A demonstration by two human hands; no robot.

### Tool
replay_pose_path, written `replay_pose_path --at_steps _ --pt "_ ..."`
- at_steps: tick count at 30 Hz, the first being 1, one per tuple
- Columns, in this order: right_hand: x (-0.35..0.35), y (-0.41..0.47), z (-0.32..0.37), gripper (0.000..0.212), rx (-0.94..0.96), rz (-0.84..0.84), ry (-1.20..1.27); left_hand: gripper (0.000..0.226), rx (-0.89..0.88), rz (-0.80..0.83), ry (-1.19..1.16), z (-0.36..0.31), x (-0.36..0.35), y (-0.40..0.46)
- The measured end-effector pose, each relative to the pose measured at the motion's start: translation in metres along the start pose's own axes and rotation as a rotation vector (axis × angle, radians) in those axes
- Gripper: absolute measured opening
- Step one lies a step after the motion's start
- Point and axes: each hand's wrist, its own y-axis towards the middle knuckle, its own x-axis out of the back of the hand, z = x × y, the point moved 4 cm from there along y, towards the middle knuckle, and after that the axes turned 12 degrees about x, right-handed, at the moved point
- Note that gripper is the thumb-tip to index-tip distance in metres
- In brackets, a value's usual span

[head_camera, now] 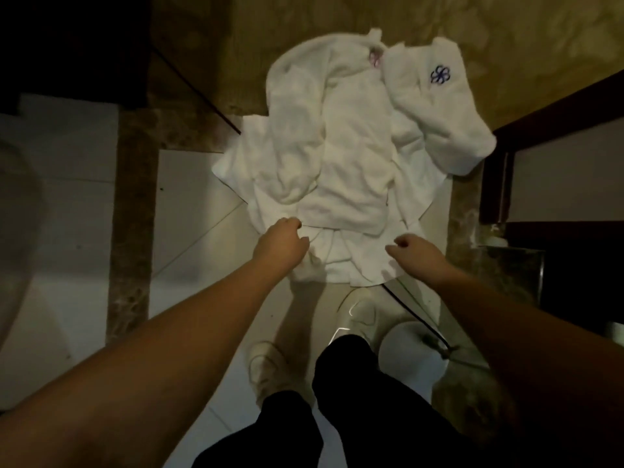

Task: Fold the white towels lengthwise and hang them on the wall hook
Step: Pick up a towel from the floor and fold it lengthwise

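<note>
Several white towels (347, 146) hang in a bunched heap against the brown marble wall, gathered at the top around a small pink piece (374, 59). One towel at the upper right bears a blue flower logo (440, 75). My left hand (282, 243) is at the lower left corner of the front towel, fingers curled onto its edge. My right hand (410, 248) is curled on the lower right edge of the bottom towel layer (351, 261). Any hook is hidden under the fabric.
White floor tiles (189, 204) lie below, with my white shoes (266, 369) and black trousers. A white toilet bowl (412, 352) is at the lower right, a dark wooden frame (540, 113) at the right, and a pale rounded fixture (17, 231) at the left. A thin black cable (202, 92) crosses the wall.
</note>
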Motion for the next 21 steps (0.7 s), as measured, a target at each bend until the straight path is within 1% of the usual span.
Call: replay_pose_path --at_steps 3,5,7,8,9,11,13,16,18,21 --pt "-0.01 0.059 -0.017 0.063 -0.029 -0.047 0.117 0.039 0.122 0.026 -0.32 -0.005 -0.031 0.057" --pt "-0.017 0.086 -0.025 0.073 -0.071 -0.077 0.281 0.051 0.214 0.003 -0.531 -0.003 -0.044 0.086" --pt "-0.024 0.105 -0.031 0.079 -0.13 -0.111 0.478 0.06 0.262 -0.019 -0.628 -0.003 -0.055 0.105" --pt "-0.027 0.111 -0.032 0.077 -0.152 -0.116 0.547 0.057 0.28 -0.017 -0.659 -0.003 -0.058 0.111" --pt "-0.031 0.117 -0.032 0.073 -0.163 -0.113 0.584 0.047 0.296 -0.023 -0.693 -0.003 -0.061 0.116" --pt "-0.034 0.124 -0.031 0.059 -0.162 -0.112 0.564 0.007 0.328 -0.056 -0.684 -0.004 -0.059 0.12" --pt "-0.032 0.124 -0.028 0.046 -0.153 -0.14 0.538 0.02 0.307 -0.079 -0.621 -0.004 -0.054 0.12" --pt "-0.025 0.105 -0.021 0.046 -0.135 -0.143 0.542 0.009 0.24 -0.096 -0.5 -0.006 -0.038 0.1" --pt "-0.02 0.084 -0.015 0.045 -0.119 -0.158 0.575 0.007 0.197 -0.13 -0.424 -0.005 -0.023 0.08" --pt "-0.01 0.047 -0.003 0.028 -0.113 -0.208 0.663 0.01 0.154 -0.17 -0.356 -0.008 0.001 0.042"
